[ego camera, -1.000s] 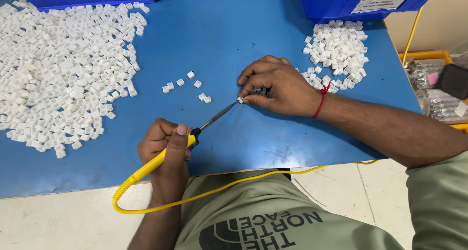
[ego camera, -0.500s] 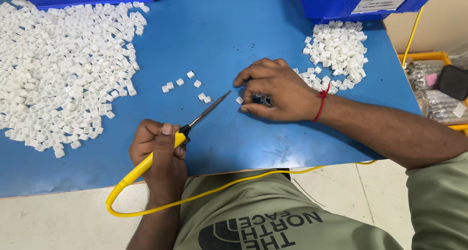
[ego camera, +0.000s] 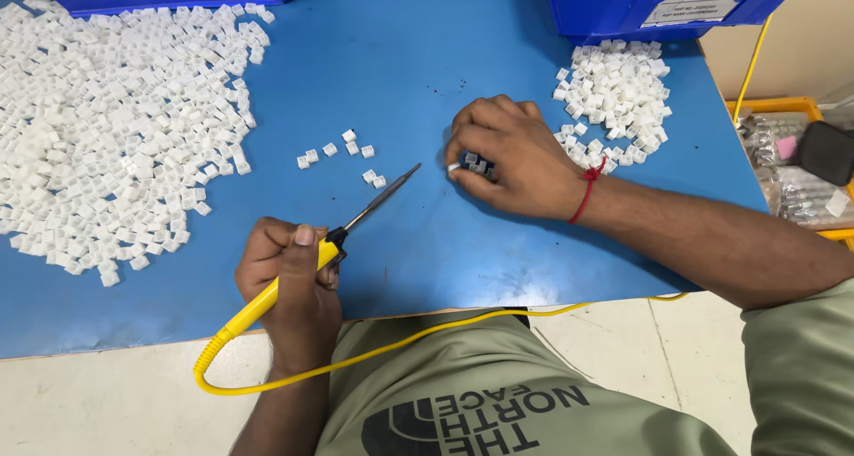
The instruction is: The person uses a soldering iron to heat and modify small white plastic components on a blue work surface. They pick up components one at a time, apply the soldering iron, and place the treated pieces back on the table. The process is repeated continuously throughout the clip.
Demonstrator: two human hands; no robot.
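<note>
Head view, looking straight down on the blue surface [ego camera: 427, 64]. The left hand [ego camera: 289, 282] is wrapped around the yellow handle of a soldering iron [ego camera: 294, 278], fingers closed tight on it, thumb pressed along the top. The metal tip [ego camera: 391, 187] points up and to the right, clear of the other hand, hanging just beside a few loose white pieces [ego camera: 342, 153] scattered mid-surface. The iron's yellow cord [ego camera: 418, 336] loops back off the near edge and across the olive-green shirt [ego camera: 498, 394].

Over to the right hand [ego camera: 516, 158]: it sits knuckles-up on the surface, fingers curled in narrow around a small dark part [ego camera: 478, 163], with a white piece [ego camera: 455, 166] showing at the fingertips. A red thread [ego camera: 587, 189] circles the wrist.

Just behind that hand lies a small heap of white pieces [ego camera: 618, 96], touching its far side. Well apart on the left spreads a big heap of white pieces [ego camera: 107, 127]. Blue bins [ego camera: 658, 2] stand along the far edge. At far right, off the surface, a yellow tray [ego camera: 792, 109] holds clear bags.
</note>
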